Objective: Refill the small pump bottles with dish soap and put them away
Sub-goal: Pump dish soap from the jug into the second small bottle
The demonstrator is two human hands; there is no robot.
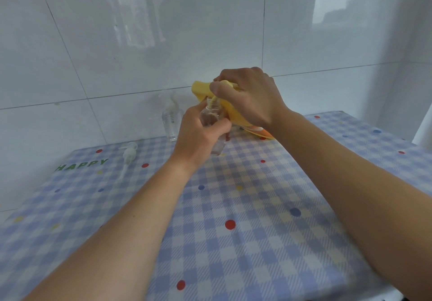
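Fingers of left hand (pixel 198 134) wrap clear bottle (pixel 211 114); right hand (pixel 253 97) pinches yellow pouch (pixel 201 88), spout at bottle's mouth.

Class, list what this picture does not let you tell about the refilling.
Head view only.
Fill level of the held bottle: hidden by the left hand gripping it.
Label and shape of the soap pack: mostly covered by the right hand.
Contents of the second bottle by the wall: clear, blurred, unreadable.
What the orange thing is: mostly hidden under the right wrist.
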